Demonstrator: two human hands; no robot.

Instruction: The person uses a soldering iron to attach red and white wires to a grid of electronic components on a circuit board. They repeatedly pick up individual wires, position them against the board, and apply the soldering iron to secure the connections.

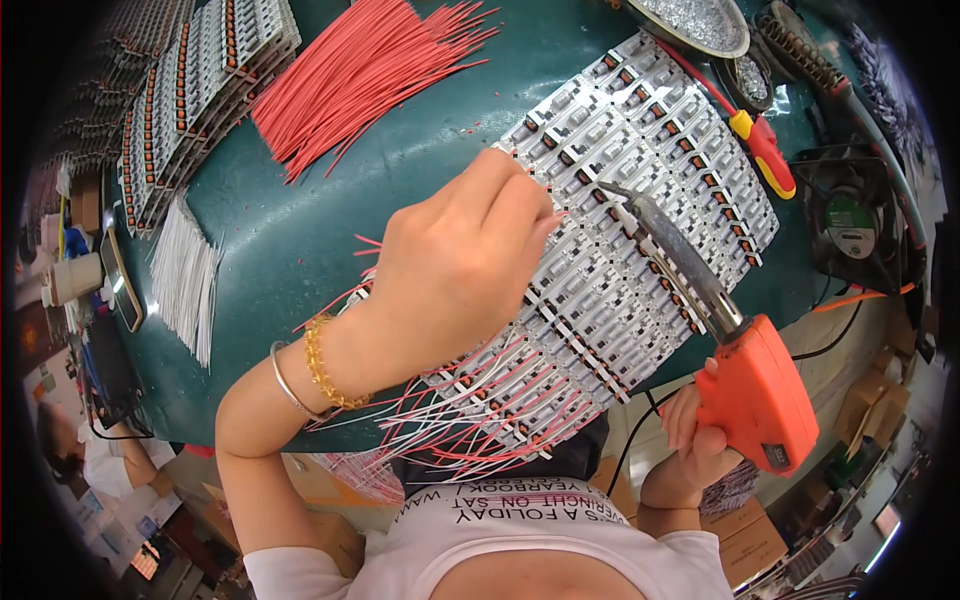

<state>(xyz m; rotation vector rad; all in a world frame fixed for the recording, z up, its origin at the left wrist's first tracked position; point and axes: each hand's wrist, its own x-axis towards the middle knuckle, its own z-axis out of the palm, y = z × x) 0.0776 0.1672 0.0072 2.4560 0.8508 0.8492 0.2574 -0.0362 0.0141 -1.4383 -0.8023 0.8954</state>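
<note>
My left hand [455, 255] is closed in a pinch over the panel of circuit boards [640, 290]. A short red wire end shows at its fingertips; the rest is hidden by the hand. My right hand [690, 440] is wrapped around the grip of an orange soldering gun [765, 400]. The gun's dark, narrow tip points at the boards, just right of my left fingertips; whether it touches them I cannot tell. Rows of small components cover the grey panel, which lies slanted on the green table [250, 290]. Red and white wires [470, 420] stick out from its near edge.
Farther back lie a red wire bundle [350, 80] and stacked board panels [205, 80]. White wires [185, 275] and a phone [122, 280] are at left. A dish of metal bits [700, 22], a screwdriver [768, 160] and a black fan [850, 225] stand right. Another person [110, 455] sits far left.
</note>
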